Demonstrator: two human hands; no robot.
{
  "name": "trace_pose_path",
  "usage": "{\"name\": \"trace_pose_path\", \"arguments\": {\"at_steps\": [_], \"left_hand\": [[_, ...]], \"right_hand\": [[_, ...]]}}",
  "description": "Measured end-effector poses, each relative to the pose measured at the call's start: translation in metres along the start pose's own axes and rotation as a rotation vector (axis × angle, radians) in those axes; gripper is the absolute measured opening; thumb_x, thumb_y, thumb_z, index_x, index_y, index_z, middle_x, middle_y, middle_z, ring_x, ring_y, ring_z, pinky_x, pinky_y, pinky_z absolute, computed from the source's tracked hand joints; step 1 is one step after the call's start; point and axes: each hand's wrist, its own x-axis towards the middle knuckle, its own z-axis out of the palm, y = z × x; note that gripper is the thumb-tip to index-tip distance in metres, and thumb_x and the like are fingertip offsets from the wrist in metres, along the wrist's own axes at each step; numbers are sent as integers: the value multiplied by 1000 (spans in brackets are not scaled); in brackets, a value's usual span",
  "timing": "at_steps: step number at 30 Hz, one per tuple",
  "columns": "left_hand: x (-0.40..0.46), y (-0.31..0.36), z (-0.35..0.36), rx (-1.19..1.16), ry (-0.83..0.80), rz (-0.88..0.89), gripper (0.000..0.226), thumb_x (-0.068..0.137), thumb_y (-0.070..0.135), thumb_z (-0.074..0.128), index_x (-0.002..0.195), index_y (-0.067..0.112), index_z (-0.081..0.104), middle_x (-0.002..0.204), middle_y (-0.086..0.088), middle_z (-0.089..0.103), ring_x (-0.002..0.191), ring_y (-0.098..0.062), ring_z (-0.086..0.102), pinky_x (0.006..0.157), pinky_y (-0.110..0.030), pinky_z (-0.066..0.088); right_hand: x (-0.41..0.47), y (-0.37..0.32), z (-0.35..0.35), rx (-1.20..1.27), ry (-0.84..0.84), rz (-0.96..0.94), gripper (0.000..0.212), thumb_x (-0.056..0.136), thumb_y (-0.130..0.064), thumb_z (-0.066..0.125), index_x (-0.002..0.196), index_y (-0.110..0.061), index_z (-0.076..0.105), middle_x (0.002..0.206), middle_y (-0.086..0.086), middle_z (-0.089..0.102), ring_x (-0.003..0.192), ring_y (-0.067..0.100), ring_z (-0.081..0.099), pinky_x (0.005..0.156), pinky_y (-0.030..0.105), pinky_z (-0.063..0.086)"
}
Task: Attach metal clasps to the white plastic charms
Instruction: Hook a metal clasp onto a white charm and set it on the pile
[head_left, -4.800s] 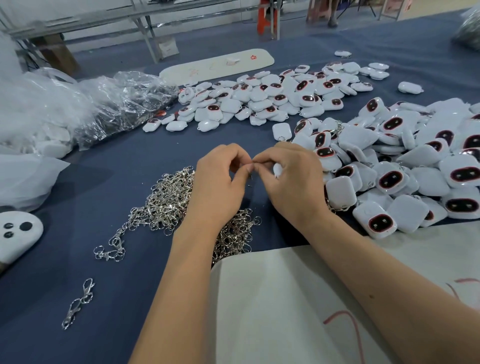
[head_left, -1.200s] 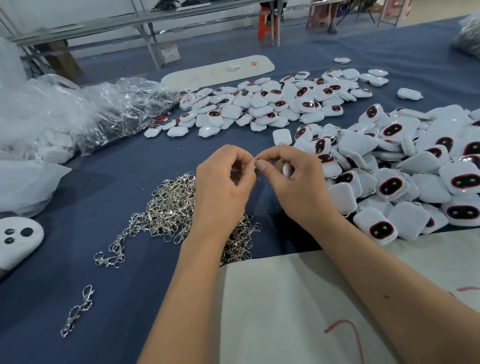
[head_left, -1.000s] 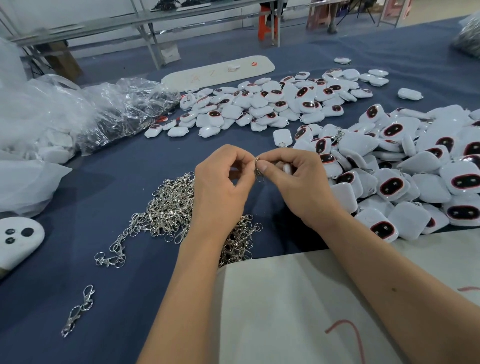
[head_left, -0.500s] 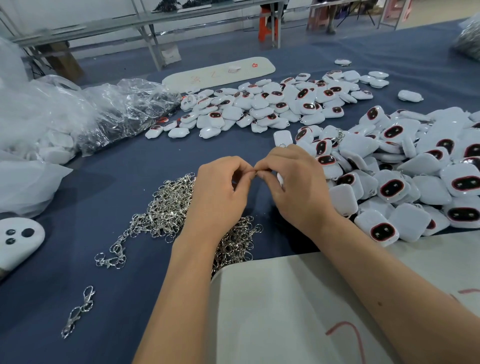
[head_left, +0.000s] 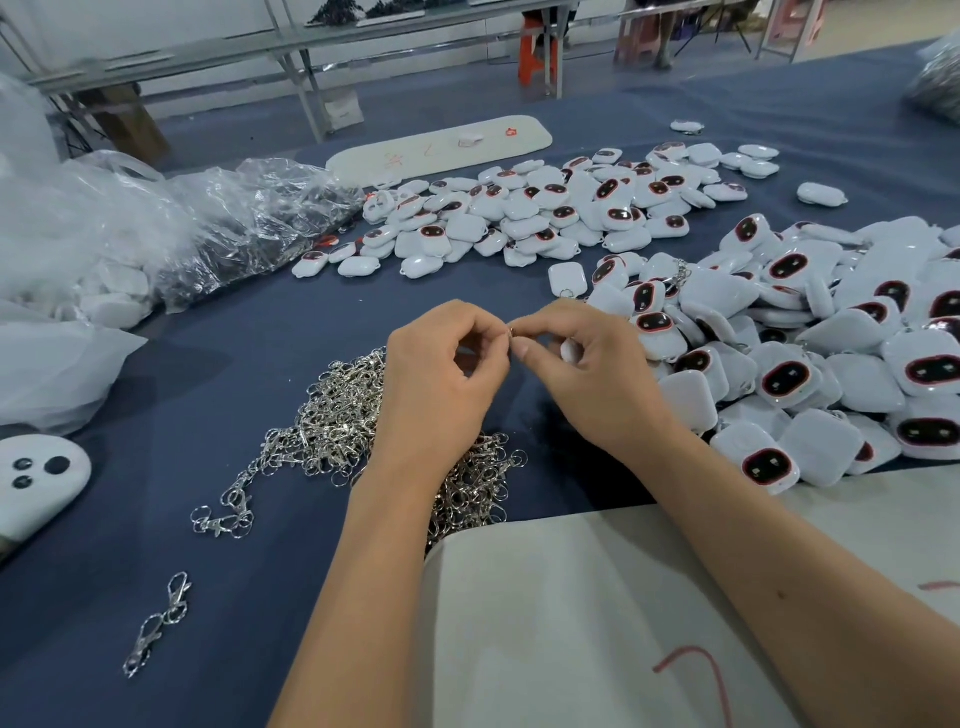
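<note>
Head view: my left hand and right hand meet fingertip to fingertip, both pinching a small metal clasp ring; a white charm sits curled in my right fingers. Loose clasp pile at 7 o'clock of the grip, charm heap at 3 o'clock, on blue table.

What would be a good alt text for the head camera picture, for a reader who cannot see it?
Two bare hands meet over a blue table: the left hand and right hand pinch a small metal ring between them. A heap of metal clasps lies below the left hand, white charms piled at right.
</note>
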Motion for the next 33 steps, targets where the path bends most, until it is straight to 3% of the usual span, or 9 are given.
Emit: {"name": "trace_pose_path", "arguments": {"at_steps": [9,12,16,21,24,28,33], "left_hand": [[-1,0,2,-29,34,8,12,88,8,72,83,19,73,82,13,71,80,-8,69,70,-14,51],[-1,-3,3,-27,50,-21,9,90,12,71,86,20,73,81,14,71,80,-8,69,73,-22,55],[0,-3,6,-51,29,-55,8,92,17,66,87,22,70,80,12,70,79,-13,70,75,-35,58],[2,-2,4,-75,41,-59,9,92,18,66,87,24,70,80,13,70,79,-14,70,75,-38,59],[1,1,9,-101,66,-69,9,93,19,65,86,25,69,79,13,70,78,-14,70,73,-38,58],[1,6,15,-131,85,-61,9,93,18,66,88,25,69,81,13,71,80,-14,69,73,-36,58],[0,10,16,-47,98,20,7,93,15,67,90,22,67,85,15,68,83,-9,66,66,-17,50]], "right_hand": [[4,8,0,173,30,27,17,93,-3,73,92,-18,81,78,-15,70,70,-2,57,71,12,41],[3,8,0,189,53,13,15,92,-2,73,91,-14,81,74,-18,67,68,0,56,69,12,40],[1,3,0,112,105,-59,11,92,-2,74,93,-9,82,79,-5,69,69,4,56,69,20,42],[-2,-2,0,-12,164,-165,11,92,-2,74,93,-8,82,80,-4,70,70,8,58,66,22,45],[-1,-1,2,70,169,-100,11,93,-2,73,93,-9,82,79,-6,68,68,6,55,67,20,41],[-2,1,7,405,202,105,12,94,1,71,97,-3,81,81,-6,76,73,-2,64,73,11,45],[0,7,9,636,144,270,13,97,-2,67,101,-4,79,69,-5,66,62,5,49,57,15,39]]}}
